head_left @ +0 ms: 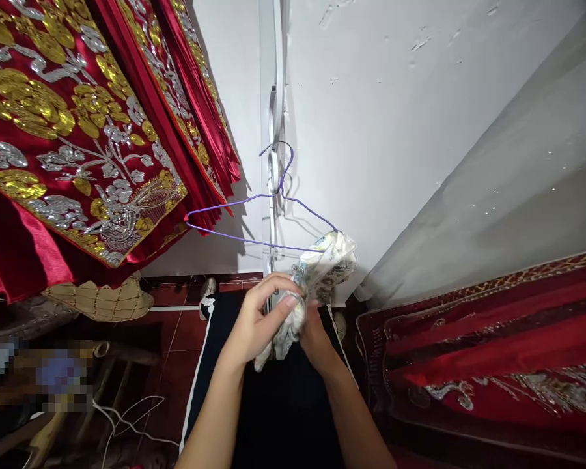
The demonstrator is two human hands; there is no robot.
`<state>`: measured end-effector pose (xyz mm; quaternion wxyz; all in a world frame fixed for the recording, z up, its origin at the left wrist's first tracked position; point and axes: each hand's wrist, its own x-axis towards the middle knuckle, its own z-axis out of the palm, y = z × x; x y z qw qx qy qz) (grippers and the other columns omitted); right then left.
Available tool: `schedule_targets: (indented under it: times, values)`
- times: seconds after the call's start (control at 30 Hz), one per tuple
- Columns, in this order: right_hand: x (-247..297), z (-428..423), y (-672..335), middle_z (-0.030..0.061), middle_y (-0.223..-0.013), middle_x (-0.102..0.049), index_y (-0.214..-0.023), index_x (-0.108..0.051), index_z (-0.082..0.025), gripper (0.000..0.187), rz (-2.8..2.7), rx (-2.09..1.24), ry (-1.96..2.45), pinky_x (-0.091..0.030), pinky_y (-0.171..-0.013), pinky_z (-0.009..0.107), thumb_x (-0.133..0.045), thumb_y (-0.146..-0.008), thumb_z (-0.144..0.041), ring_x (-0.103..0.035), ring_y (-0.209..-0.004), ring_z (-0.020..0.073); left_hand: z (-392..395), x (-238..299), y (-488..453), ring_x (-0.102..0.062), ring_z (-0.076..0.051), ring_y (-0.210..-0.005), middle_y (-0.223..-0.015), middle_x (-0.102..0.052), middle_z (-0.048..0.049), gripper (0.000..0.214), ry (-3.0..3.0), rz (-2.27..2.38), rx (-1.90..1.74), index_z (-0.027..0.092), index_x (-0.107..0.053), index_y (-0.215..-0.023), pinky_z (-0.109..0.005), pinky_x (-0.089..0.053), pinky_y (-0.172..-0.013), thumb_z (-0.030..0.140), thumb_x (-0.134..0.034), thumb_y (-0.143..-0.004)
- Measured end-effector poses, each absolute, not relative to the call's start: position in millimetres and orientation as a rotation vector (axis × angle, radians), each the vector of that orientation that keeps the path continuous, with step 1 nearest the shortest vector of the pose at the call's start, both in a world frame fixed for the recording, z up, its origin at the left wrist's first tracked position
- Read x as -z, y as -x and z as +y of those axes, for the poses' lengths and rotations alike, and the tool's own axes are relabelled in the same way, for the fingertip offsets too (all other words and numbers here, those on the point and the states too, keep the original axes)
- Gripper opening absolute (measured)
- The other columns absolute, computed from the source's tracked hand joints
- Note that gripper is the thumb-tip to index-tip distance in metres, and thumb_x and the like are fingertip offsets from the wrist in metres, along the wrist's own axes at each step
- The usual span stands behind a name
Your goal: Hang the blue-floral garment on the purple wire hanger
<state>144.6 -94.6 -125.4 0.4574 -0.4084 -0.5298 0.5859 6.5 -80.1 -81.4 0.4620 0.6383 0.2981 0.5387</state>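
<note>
A thin purple hanger is tilted before a white wall. Over its right end hangs a bunched pale garment with a grey, yellow and blue pattern; what kind of garment it is cannot be made out. My left hand is closed on the lower gathered part, thumb and fingers pinching the cloth. Against the right side of the same bunch, my right hand grips the fabric, its fingertips partly hidden and slightly blurred. The hanger's left end carries no cloth and lies close to a red embroidered hanging.
Red cloth with gold and silver sequins hangs at left. A pale metal post runs up the wall. Red embroidered fabric fills the lower right. A wooden stool-like frame and a white cable are at lower left.
</note>
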Motion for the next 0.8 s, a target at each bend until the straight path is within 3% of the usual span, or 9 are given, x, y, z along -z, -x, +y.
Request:
schedule_targets:
  times: [0.03, 0.1, 0.13, 0.2, 0.3, 0.43, 0.53, 0.67, 0.8]
  values:
    - [123.0, -97.5, -143.5, 0.0121, -0.122, -0.066, -0.136, -0.056, -0.027, 0.082, -1.298, -1.522, 0.945, -0.049, -0.101, 0.042, -0.02, -0.09, -0.083, -0.06, -0.12, 0.028, -75.8, 80.3, -3.8, -0.059, -0.026, -0.115, -0.117, -0.065, -0.009, 0.022, -1.594, 0.735, -1.337, 0.024, -0.067, -0.114, -0.037, -0.043, -0.103, 0.031, -0.065, -0.093]
    - [116.7, -100.6, -146.2, 0.0121, -0.118, -0.067, -0.135, -0.058, -0.025, 0.073, -1.41, -1.612, 0.856, -0.048, -0.102, 0.042, -0.048, -0.086, -0.078, -0.06, -0.118, 0.0289, -67.0, 82.1, 2.3, -0.056, -0.028, -0.125, -0.128, -0.062, -0.0107, 0.046, -1.647, 0.684, -1.245, 0.027, -0.054, -0.137, -0.04, -0.041, -0.108, 0.035, -0.065, -0.093]
    - [112.1, -100.7, -149.7, 0.0111, -0.113, -0.068, -0.13, -0.061, -0.024, 0.066, -1.535, -1.635, 0.849, -0.049, -0.1, 0.041, -0.064, -0.082, -0.069, -0.062, -0.114, 0.0285, -63.4, 84.5, 5.4, -0.058, -0.029, -0.124, -0.127, -0.063, -0.0115, 0.05, -1.686, 0.645, -1.14, 0.027, -0.05, -0.142, -0.04, -0.042, -0.107, 0.04, -0.06, -0.095]
    - [99.5, -98.9, -159.9, 0.0075, -0.1, -0.069, -0.115, -0.067, -0.021, 0.047, -1.795, -1.659, 0.857, -0.052, -0.089, 0.036, -0.078, -0.077, -0.046, -0.064, -0.099, 0.0254, -58.7, 91.0, 11.0, -0.065, -0.028, -0.108, -0.11, -0.069, -0.0117, 0.043, -1.799, 0.594, -0.936, 0.024, -0.06, -0.133, -0.04, -0.047, -0.1, 0.048, -0.046, -0.1]
    - [75.8, -93.5, -179.2, 0.0031, -0.085, -0.068, -0.091, -0.071, -0.022, 0.012, -2.05, -1.674, 0.873, -0.05, -0.072, 0.03, -0.069, -0.084, -0.031, -0.062, -0.077, 0.0197, -55.6, 101.3, 16.9, -0.065, -0.025, -0.08, -0.077, -0.068, -0.008, 0.039, -1.992, 0.676, -0.895, 0.023, -0.074, -0.09, -0.039, -0.051, -0.088, 0.052, -0.049, -0.097]
    - [51.6, -78.0, -202.4, 0.0019, -0.076, -0.069, -0.077, -0.073, -0.023, 0.013, -2.217, -1.398, 0.974, -0.047, -0.065, 0.029, -0.061, -0.079, -0.016, -0.06, -0.068, 0.0193, -51.0, 113.2, 21.5, -0.061, -0.023, -0.07, -0.066, -0.062, -0.0043, 0.028, -2.114, 0.753, -0.888, 0.024, -0.068, -0.071, -0.038, -0.05, -0.085, 0.046, -0.065, -0.088]
    - [49.3, -52.8, -204.9, 0.0026, -0.078, -0.072, -0.082, -0.075, -0.022, 0.028, -2.037, -1.056, 1.112, -0.046, -0.067, 0.029, -0.053, -0.071, -0.008, -0.062, -0.071, 0.0202, -50.0, 122.2, 24.6, -0.059, -0.021, -0.066, -0.064, -0.06, -0.0026, 0.025, -2.122, 0.791, -0.859, 0.023, -0.065, -0.069, -0.034, -0.049, -0.079, 0.039, -0.065, -0.089]
    - [74.1, -6.2, -185.2, 0.0028, -0.083, -0.07, -0.112, -0.07, -0.021, 0.039, -1.693, -0.805, 1.227, -0.043, -0.066, 0.029, -0.052, -0.077, -0.017, -0.056, -0.068, 0.0177, -54.8, 132.5, 34.8, -0.058, -0.018, -0.064, -0.072, -0.064, -0.0021, 0.022, -2.066, 0.94, -0.797, 0.021, -0.066, -0.083, -0.026, -0.043, -0.064, 0.034, -0.054, -0.096]
    - [117.0, 26.2, -172.4, 0.0004, -0.068, -0.059, -0.096, -0.066, -0.021, 0.024, -1.673, -0.69, 1.257, -0.036, -0.062, 0.028, -0.051, -0.077, -0.02, -0.048, -0.063, 0.0171, -54.8, 145.0, 66.5, -0.058, -0.02, -0.062, -0.071, -0.064, -0.0012, 0.022, -2.073, 1.24, -0.666, 0.024, -0.067, -0.107, -0.025, -0.037, -0.059, 0.038, -0.053, -0.096]
